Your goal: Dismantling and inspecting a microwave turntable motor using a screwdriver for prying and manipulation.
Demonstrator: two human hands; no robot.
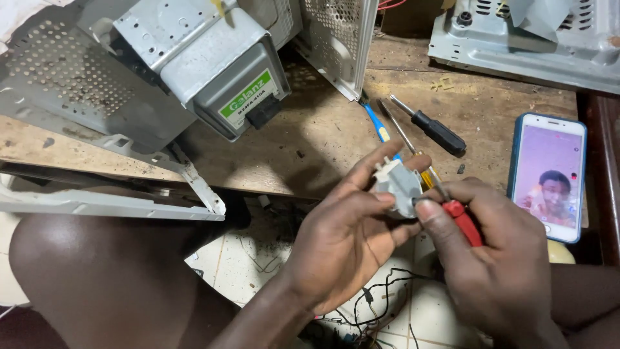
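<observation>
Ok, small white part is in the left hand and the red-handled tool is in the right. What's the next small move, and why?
Probably steady the small white part and seat the tip of the red-handled tool squarely before any pressure. The left hand only pinches the part at the fingertips, in the air off the wooden bench, and the right hand holds the tool right against it, so a slip seems likely.

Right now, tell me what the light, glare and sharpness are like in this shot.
Head view: soft, even light with faint shadows on the wooden table; the phone screen glows brightly; a dull sheen lies on the grey metal casing. The left hand holding the small white part and the right hand with the red-handled tool are reasonably sharp; the knee in the foreground looks soft.
</observation>
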